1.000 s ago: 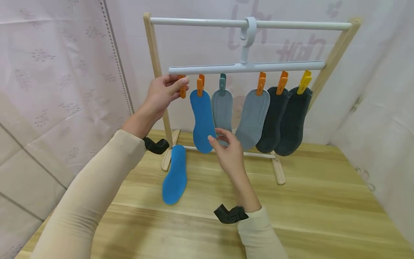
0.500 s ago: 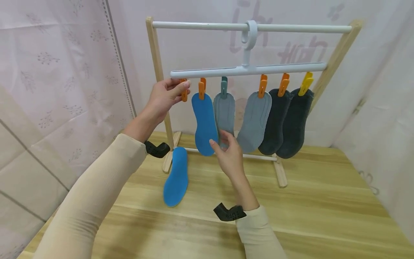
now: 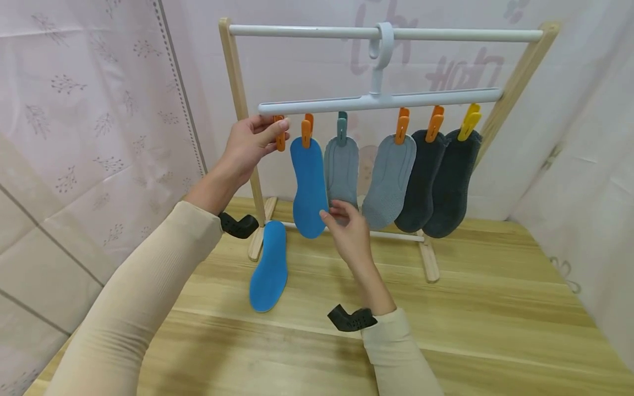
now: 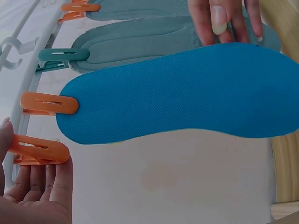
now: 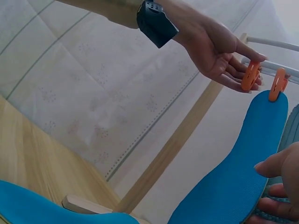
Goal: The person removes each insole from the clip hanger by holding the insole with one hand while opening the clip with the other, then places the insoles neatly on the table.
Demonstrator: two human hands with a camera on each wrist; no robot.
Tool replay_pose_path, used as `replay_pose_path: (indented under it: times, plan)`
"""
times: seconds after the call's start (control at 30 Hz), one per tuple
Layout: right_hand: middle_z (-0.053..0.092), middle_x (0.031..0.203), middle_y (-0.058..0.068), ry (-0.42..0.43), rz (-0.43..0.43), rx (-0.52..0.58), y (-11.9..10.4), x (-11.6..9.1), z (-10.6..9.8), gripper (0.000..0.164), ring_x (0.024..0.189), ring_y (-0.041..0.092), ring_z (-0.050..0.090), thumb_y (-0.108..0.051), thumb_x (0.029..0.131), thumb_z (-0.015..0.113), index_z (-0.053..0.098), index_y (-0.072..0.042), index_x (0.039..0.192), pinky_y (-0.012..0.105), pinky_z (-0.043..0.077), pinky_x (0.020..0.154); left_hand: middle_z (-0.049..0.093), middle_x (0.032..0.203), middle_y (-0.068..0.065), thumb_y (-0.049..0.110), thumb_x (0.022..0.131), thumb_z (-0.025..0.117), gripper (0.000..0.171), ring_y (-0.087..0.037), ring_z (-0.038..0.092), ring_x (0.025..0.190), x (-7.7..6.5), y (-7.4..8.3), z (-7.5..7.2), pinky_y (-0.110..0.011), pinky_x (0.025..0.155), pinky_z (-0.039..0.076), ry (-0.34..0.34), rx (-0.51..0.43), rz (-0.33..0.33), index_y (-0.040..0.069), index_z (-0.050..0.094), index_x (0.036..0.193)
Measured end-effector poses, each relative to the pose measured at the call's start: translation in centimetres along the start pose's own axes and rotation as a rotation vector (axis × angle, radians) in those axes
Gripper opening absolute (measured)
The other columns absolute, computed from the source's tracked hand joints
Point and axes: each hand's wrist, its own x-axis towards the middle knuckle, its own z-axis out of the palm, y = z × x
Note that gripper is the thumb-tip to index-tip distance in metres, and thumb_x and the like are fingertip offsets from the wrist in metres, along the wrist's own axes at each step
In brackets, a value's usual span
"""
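My left hand (image 3: 250, 143) pinches an orange clip (image 3: 280, 133) at the left end of the white hanger bar (image 3: 317, 105). Nothing hangs from that clip. Beside it a blue insole (image 3: 309, 184) dangles from another orange clip (image 3: 307, 131). Near this insole's lower right edge is my right hand (image 3: 351, 231), fingers loosely bent. In the left wrist view the right hand's fingers (image 4: 238, 28) meet the insole's edge, and the thumb stays short of it. A second blue insole (image 3: 269, 267) lies on the table below.
Further right hang two grey insoles (image 3: 342, 170) and two black ones (image 3: 448, 187), held by green, orange and yellow clips. The hanger hooks over the top rod (image 3: 455, 34) of a wooden rack (image 3: 525, 71) standing on the wooden table (image 3: 446, 341). Patterned curtains surround it.
My left hand keeps hold of the orange clip. The hanging blue insole's lower end swings slightly left, away from the right hand's fingers. The head view shifts a little.
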Motion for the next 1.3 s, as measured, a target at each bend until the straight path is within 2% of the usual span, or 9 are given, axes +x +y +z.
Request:
replay_pose_path:
  times: [0.17,0.37,0.57,0.7,0.8,0.93,0.97,1.13,1.3]
  plan:
    - [0.067,0.123,0.014,-0.01,0.004,0.047,0.2,0.1,0.6,0.038,0.116,0.029,0.067,-0.027,0.096,0.071,0.065,-0.006,0.128,0.041,0.056,0.1,0.062,0.137,-0.015,0.034,0.097,0.067,0.049,-0.027,0.065,0.123,0.0,0.0,-0.1,-0.038,0.113,0.049,0.002,0.004,0.0,0.009,0.059,0.138]
    - [0.063,0.127,0.015,-0.061,0.094,0.171,0.3,0.0,1.5,0.042,0.111,0.028,0.066,-0.024,0.096,0.071,0.062,-0.005,0.132,0.036,0.057,0.09,0.061,0.139,-0.016,0.034,0.097,0.067,0.049,-0.026,0.065,0.123,-0.1,0.0,-0.1,-0.039,0.113,0.049,0.001,0.003,-0.001,0.009,0.059,0.138]
    - [0.062,0.131,0.016,-0.152,0.108,0.203,0.7,-0.2,2.2,0.045,0.11,0.029,0.063,-0.023,0.097,0.07,0.059,-0.005,0.136,0.044,0.054,0.099,0.063,0.138,-0.014,0.035,0.096,0.067,0.049,-0.024,0.066,0.122,-0.2,0.1,-0.2,-0.039,0.113,0.049,0.002,0.01,0.003,0.01,0.059,0.138]
    - [0.061,0.132,0.017,-0.218,0.105,0.215,0.6,-0.5,2.0,0.045,0.116,0.031,0.061,-0.025,0.098,0.069,0.058,-0.007,0.137,0.043,0.052,0.101,0.062,0.139,-0.015,0.034,0.096,0.067,0.049,-0.025,0.066,0.122,-0.3,0.2,-0.2,-0.039,0.112,0.049,0.001,0.011,0.006,0.01,0.059,0.138]
    - [0.061,0.135,0.008,-0.253,0.067,0.253,5.5,1.5,3.2,0.051,0.119,0.026,0.062,-0.04,0.094,0.072,0.057,-0.02,0.139,0.038,0.055,0.1,0.061,0.139,-0.016,0.034,0.096,0.067,0.049,-0.024,0.066,0.122,-0.4,0.2,-0.2,-0.038,0.112,0.049,-0.001,0.01,0.01,0.009,0.059,0.138]
    - [0.057,0.139,-0.003,-0.294,0.036,0.335,13.2,4.7,5.1,0.059,0.121,0.024,0.064,-0.049,0.086,0.076,0.056,-0.033,0.139,0.042,0.06,0.095,0.061,0.139,-0.017,0.035,0.097,0.067,0.049,-0.023,0.065,0.122,-0.5,0.0,-0.2,-0.039,0.112,0.049,-0.001,0.017,0.015,0.009,0.059,0.138]
    - [0.057,0.141,-0.003,-0.306,0.046,0.346,13.5,4.9,5.2,0.06,0.122,0.025,0.064,-0.047,0.086,0.077,0.055,-0.033,0.14,0.044,0.06,0.094,0.061,0.139,-0.017,0.034,0.097,0.067,0.049,-0.023,0.065,0.122,-0.5,-0.1,-0.2,-0.039,0.112,0.049,0.0,0.017,0.016,0.009,0.059,0.138]
    - [0.052,0.149,0.004,-0.413,0.01,0.334,12.7,4.3,4.6,0.064,0.12,0.027,0.066,-0.039,0.092,0.074,0.047,-0.027,0.149,0.044,0.061,0.093,0.06,0.14,-0.017,0.034,0.097,0.066,0.05,-0.023,0.064,0.123,-0.5,-0.2,-0.1,-0.038,0.112,0.049,-0.005,0.02,0.028,0.009,0.058,0.139]
    - [0.055,0.141,0.026,-0.481,0.027,0.286,5.7,1.2,2.6,0.059,0.116,0.036,0.067,-0.017,0.099,0.067,0.042,-0.006,0.151,0.044,0.06,0.093,0.062,0.138,-0.014,0.034,0.098,0.066,0.05,-0.023,0.064,0.123,-0.5,-0.1,0.0,-0.038,0.112,0.05,-0.007,0.022,0.038,0.009,0.057,0.14]
